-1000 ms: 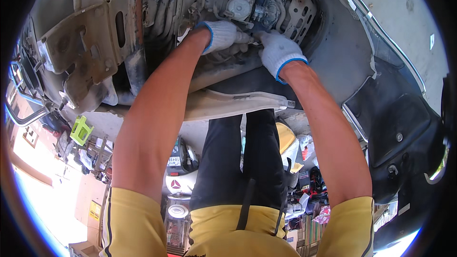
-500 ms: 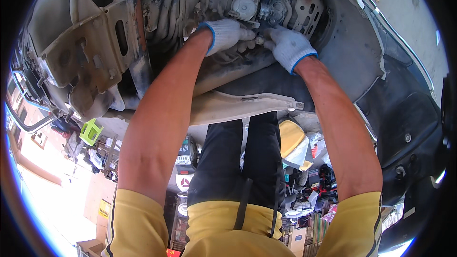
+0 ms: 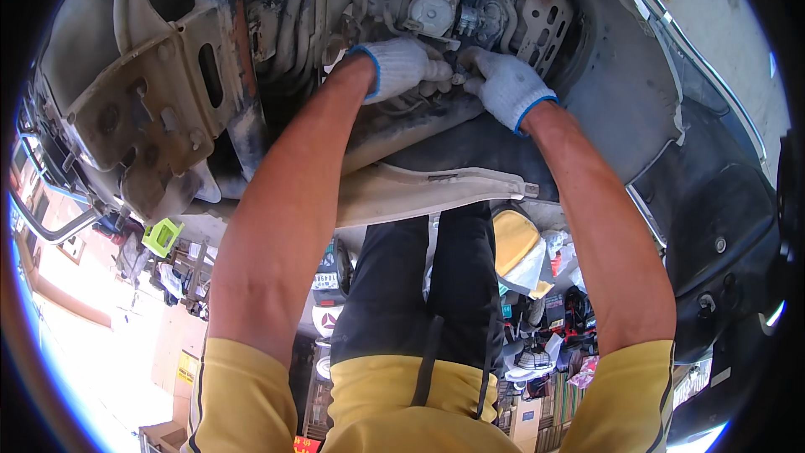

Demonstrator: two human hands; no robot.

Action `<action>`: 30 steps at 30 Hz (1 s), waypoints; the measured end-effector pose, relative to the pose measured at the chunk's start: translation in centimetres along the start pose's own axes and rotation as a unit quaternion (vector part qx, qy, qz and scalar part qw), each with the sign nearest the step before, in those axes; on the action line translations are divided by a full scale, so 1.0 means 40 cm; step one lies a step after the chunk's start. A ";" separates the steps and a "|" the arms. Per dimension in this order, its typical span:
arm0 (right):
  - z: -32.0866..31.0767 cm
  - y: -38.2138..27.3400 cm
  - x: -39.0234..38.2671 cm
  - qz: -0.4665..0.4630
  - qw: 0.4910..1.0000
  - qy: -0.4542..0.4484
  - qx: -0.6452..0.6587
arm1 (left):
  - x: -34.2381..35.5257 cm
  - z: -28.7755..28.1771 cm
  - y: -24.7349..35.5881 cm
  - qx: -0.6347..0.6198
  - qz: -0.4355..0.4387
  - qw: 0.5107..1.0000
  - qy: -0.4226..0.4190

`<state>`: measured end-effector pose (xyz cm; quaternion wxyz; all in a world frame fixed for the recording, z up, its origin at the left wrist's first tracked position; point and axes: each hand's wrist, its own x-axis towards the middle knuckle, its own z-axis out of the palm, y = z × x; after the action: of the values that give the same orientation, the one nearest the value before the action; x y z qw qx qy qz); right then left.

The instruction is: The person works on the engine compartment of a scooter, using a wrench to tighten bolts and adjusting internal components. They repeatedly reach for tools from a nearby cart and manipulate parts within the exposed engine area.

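Note:
Both my hands wear white knitted gloves with blue cuffs and reach up into a dusty vehicle underside. My left hand point(image 3: 401, 69) is closed, its fingers curled around a small pale fitting point(image 3: 459, 79) whose exact kind is too small to make out. On the other side of it, my right hand point(image 3: 508, 89) has thumb and fingers bent together against the fitting's end; whatever lies between those fingertips is hidden. Just above the hands sits a round grey metal housing point(image 3: 432, 14) with hoses around it. A thick dusty tube point(image 3: 411, 136) runs slantwise below them.
A rusty bracket point(image 3: 138, 109) hangs at left, with a slotted metal plate point(image 3: 543, 13) at upper right. The pale curved panel point(image 3: 428, 193) crosses below my forearms. Beyond are a green stool point(image 3: 162, 237), a yellow-topped seat point(image 3: 513, 243) and piled goods point(image 3: 545, 344).
My hands stay together at the fitting, with slight shifts of the fingers. The whole view has moved a little; nothing has visibly been let go.

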<state>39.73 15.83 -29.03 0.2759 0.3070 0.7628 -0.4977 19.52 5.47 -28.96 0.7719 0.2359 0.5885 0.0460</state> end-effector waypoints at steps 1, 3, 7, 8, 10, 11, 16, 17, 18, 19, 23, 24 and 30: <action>0.001 0.001 -0.002 0.002 1.000 0.002 0.005 | -0.005 0.000 0.007 0.001 -0.008 1.000 -0.007; 0.002 0.004 -0.003 0.009 1.000 0.006 0.029 | -0.010 -0.003 0.013 0.004 -0.003 1.000 -0.001; 0.005 0.011 -0.004 0.029 0.997 0.010 0.074 | -0.022 -0.002 0.028 0.015 -0.001 1.000 0.000; 0.006 0.012 -0.002 0.033 0.996 0.010 0.078 | -0.015 -0.001 0.020 0.007 0.001 1.000 0.000; 0.009 0.013 0.001 0.029 0.998 0.015 0.056 | -0.001 0.002 0.005 -0.009 0.004 1.000 0.000; 0.011 0.014 0.001 0.028 0.998 0.017 0.045 | 0.001 0.002 0.004 -0.013 0.001 1.000 0.001; 0.004 0.003 -0.002 0.018 0.996 -0.001 0.082 | 0.011 0.001 -0.007 -0.021 0.001 1.000 0.008; 0.001 0.001 -0.003 0.011 0.997 -0.005 0.081 | 0.014 0.002 -0.011 -0.018 0.009 1.000 0.008; 0.004 0.005 -0.001 0.014 0.996 -0.009 0.086 | 0.017 0.004 -0.016 -0.014 0.017 1.000 0.008; 0.009 0.013 0.001 0.017 0.996 -0.012 0.091 | 0.017 0.004 -0.017 -0.010 0.024 1.000 0.008; 0.034 0.044 0.002 -0.025 0.996 0.036 0.076 | 0.010 0.004 -0.009 -0.008 0.020 1.000 0.002; 0.035 0.049 0.006 -0.005 0.994 0.020 0.105 | 0.005 0.000 -0.004 -0.006 0.020 1.000 0.000; 0.006 0.015 0.006 0.039 0.996 -0.013 0.074 | -0.003 -0.019 0.027 0.154 0.057 0.986 0.038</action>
<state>40.03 15.83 -29.66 0.2817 0.3492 0.7077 -0.5458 18.98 6.62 -28.53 0.6997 0.3829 0.6031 0.0078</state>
